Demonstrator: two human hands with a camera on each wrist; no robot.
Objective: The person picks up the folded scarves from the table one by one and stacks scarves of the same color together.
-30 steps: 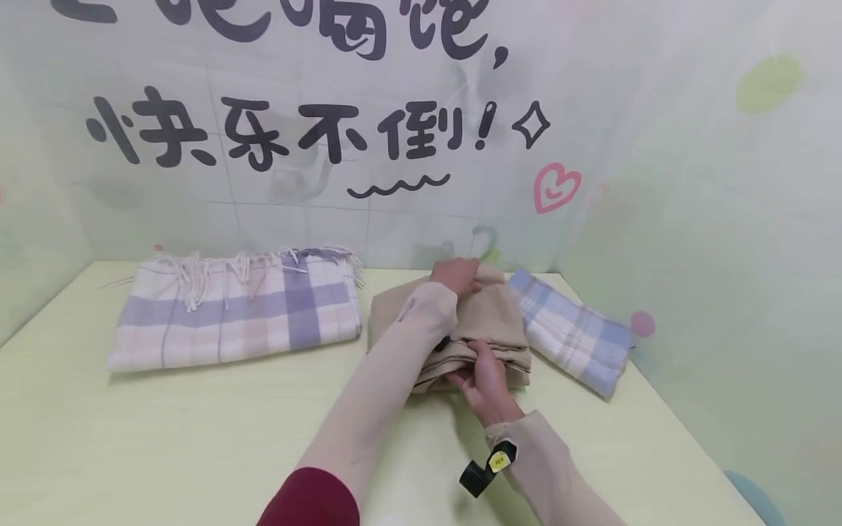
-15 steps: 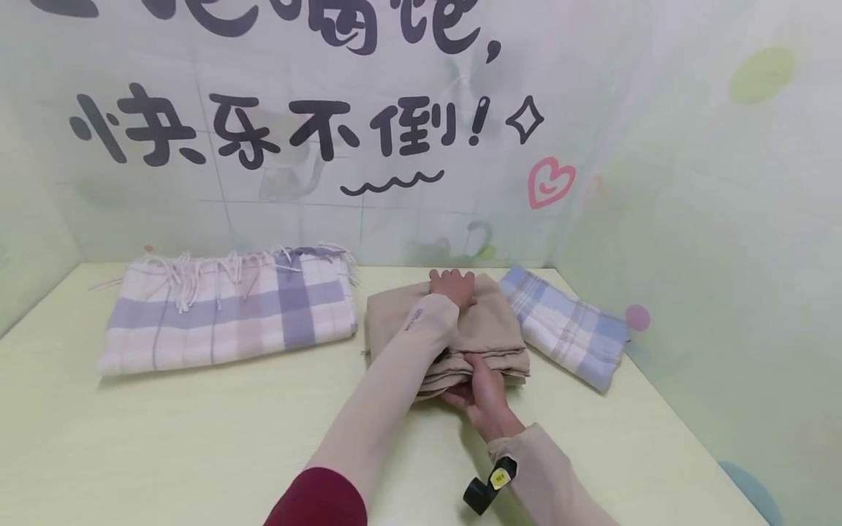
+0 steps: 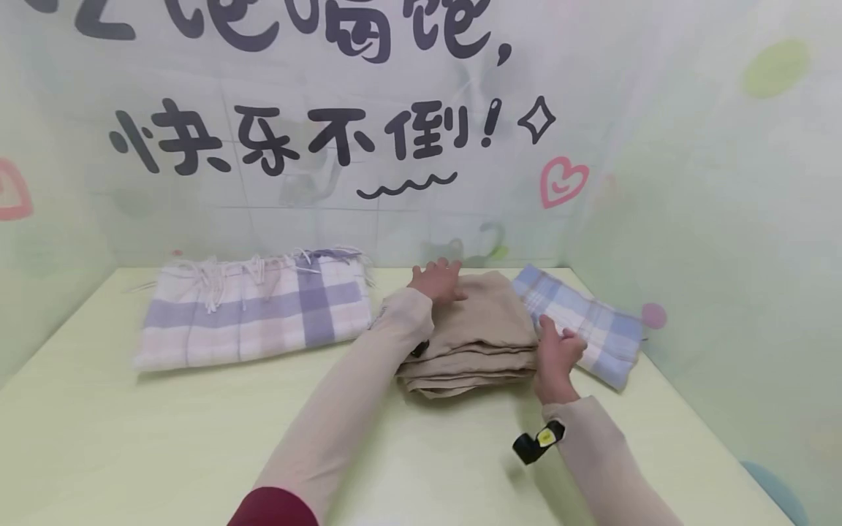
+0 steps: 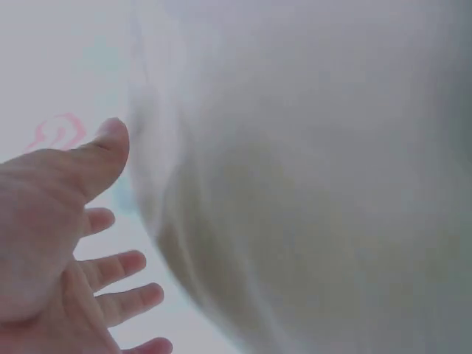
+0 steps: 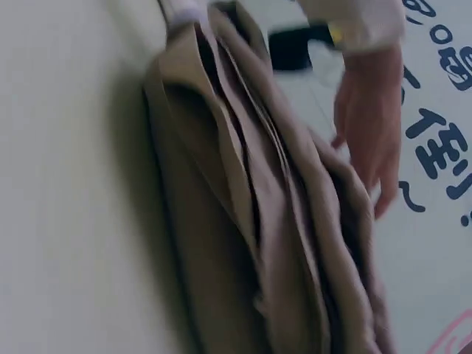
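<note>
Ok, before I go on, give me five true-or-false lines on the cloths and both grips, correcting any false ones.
1. In the head view, the fringed plaid cloth is left of the tan cloth, the blue plaid cloth right of it. True.
2. The tan cloth is spread in a single layer. False: it is folded, several layers showing at its near edge.
3. The left grip has its fingers spread. True.
4. The blue plaid cloth lies atop the tan cloth. False: it lies on the table.
5. The right grip is near the tan cloth's right edge. True.
</note>
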